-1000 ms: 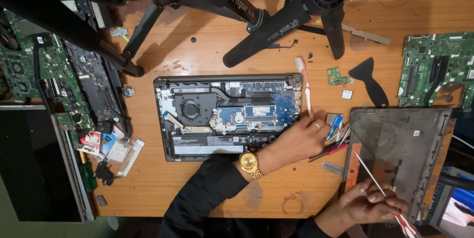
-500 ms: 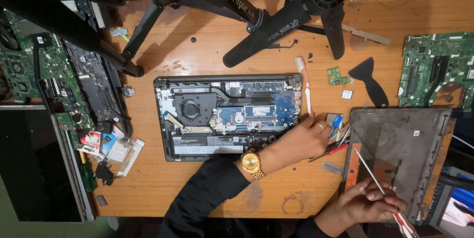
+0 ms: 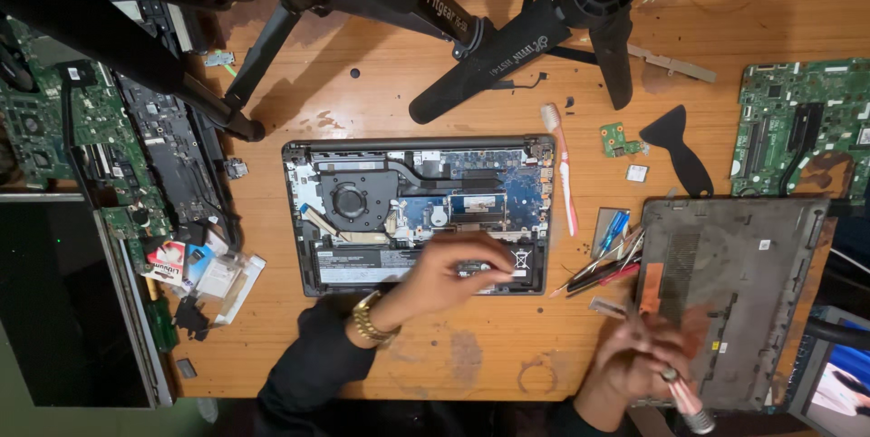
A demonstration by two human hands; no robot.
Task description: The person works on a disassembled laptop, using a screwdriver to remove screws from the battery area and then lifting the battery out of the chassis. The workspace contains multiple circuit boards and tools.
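An opened laptop base (image 3: 362, 151) lies bottom-up in the middle of the wooden table, with its fan, circuit board and battery exposed. My left hand (image 3: 449, 269), a gold watch on its wrist, rests on the laptop's lower right part, fingertips on the battery area; nothing shows in it. My right hand (image 3: 643, 355) is blurred at the lower right, over the near-left corner of the grey laptop bottom cover (image 3: 752, 274). It grips a screwdriver (image 3: 689, 405) with a metal handle.
Black tripod legs (image 3: 489, 65) cross the table's far side. A toothbrush (image 3: 562, 165), pens and small tools (image 3: 607, 251), a black pry tool (image 3: 675, 151) and a small green board (image 3: 618, 139) lie right of the laptop. Circuit boards (image 3: 797, 124) sit at both sides, a screen panel (image 3: 54, 301) at left.
My left hand has moved left from the laptop's right edge onto its lower right interior. My right hand has shifted slightly left and up with the screwdriver and is blurred by motion.
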